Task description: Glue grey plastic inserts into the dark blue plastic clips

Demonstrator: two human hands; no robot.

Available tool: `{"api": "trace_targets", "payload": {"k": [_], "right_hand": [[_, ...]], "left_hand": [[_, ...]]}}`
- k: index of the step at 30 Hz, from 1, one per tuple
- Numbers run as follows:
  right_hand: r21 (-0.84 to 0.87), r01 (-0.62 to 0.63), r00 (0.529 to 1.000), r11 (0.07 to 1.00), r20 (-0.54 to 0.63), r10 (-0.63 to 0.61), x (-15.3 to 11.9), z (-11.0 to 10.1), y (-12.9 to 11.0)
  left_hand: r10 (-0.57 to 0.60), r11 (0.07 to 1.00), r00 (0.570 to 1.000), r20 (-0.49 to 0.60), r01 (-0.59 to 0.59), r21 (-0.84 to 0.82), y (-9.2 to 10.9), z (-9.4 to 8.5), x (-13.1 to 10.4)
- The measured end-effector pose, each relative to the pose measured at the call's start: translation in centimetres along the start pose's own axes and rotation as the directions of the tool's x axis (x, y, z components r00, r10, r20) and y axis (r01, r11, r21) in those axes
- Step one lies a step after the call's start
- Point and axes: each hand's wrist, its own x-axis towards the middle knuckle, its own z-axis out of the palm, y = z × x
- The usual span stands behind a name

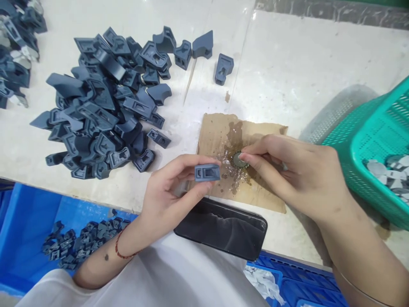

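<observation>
Dark blue-gray molded plastic part (207, 172) is in the left hand (168, 192), clamped between thumb and index finger: index along the far edge, thumb along the near edge. It sits at the fingertip end of the pinch, long axis running left-right, recessed face to camera: small pocket on the palm side, longer pocket on the outer side.

Right hand (303, 175): thumb and index tips together at the right edge of a round cap with a toothed rim (236, 160). Can't tell whether they're clamped on the cap or on something small at it. Cap is just beyond and right of the left grip, the two not touching.

Under the cap: cardboard sheet (211, 132), wet and stained around it. Black phone (230, 234) lies on the near side of the left grip, partly covered by that hand.

Left of and beyond the left grip: big heap of similar parts (96, 106), one loose part (223, 68) set apart past the cardboard. Right of the right hand: green perforated basket (354, 145) with whitish pieces (390, 172) inside. Below the left forearm, off the table edge: blue bin (32, 209) holding more dark parts (92, 236).
</observation>
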Motion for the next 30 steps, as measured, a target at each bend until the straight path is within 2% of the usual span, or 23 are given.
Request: {"api": "trace_targets", "payload": {"k": [2, 4, 7, 9, 11, 14, 19, 23, 27, 30], "right_hand": [[0.081, -0.107, 0.994, 0.991, -0.016, 0.108, -0.1, 0.0, -0.1], [0.24, -0.241, 0.964, 0.94, -0.053, 0.261, -0.1, 0.0, -0.3], [0.548, -0.365, 0.902, 0.753, 0.008, 0.432, 0.1, 0.1, -0.6], [0.681, -0.398, 0.881, 0.614, 0.097, 0.464, 0.2, 0.2, -0.7], [0.756, -0.405, 0.873, 0.515, 0.151, 0.464, 0.3, 0.4, -0.8], [0.804, -0.404, 0.867, 0.437, 0.185, 0.462, 0.2, 0.5, -0.8], [0.843, -0.413, 0.865, 0.346, 0.243, 0.439, 0.2, 0.7, -1.1], [0.843, -0.408, 0.871, 0.349, 0.244, 0.427, 0.3, 0.6, -1.9], [0.791, -0.368, 0.902, 0.488, 0.177, 0.394, 0.2, 0.4, -2.7], [0.753, -0.34, 0.921, 0.563, 0.148, 0.36, 0.0, 0.4, -2.8]], "left_hand": [[0.03, 1.0, 1.0, -0.008, -0.03, -0.008, -0.2, -0.1, 0.0], [0.042, 0.999, 0.999, -0.014, -0.042, -0.008, -0.3, -0.1, 0.0], [0.02, 1.0, 1.0, -0.017, -0.02, -0.013, -0.2, -0.1, 0.0], [0.011, 1.0, 1.0, -0.022, -0.012, -0.027, 0.0, -0.1, 0.0], [0.0, 0.999, 0.999, -0.033, -0.002, -0.044, 0.1, 0.0, 0.0], [-0.043, 0.995, 0.998, -0.045, 0.039, -0.092, 0.3, 0.2, 0.2], [-0.074, 0.98, 0.997, 0.013, 0.075, -0.184, 0.4, 0.3, 0.3], [-0.062, 0.987, 0.997, 0.044, 0.067, -0.147, 0.4, 0.2, 0.2], [-0.096, 0.988, 0.992, 0.082, 0.105, -0.113, 0.4, 0.1, 0.0], [-0.167, 0.976, 0.981, 0.102, 0.179, -0.126, 0.6, -0.1, -0.1]]}}
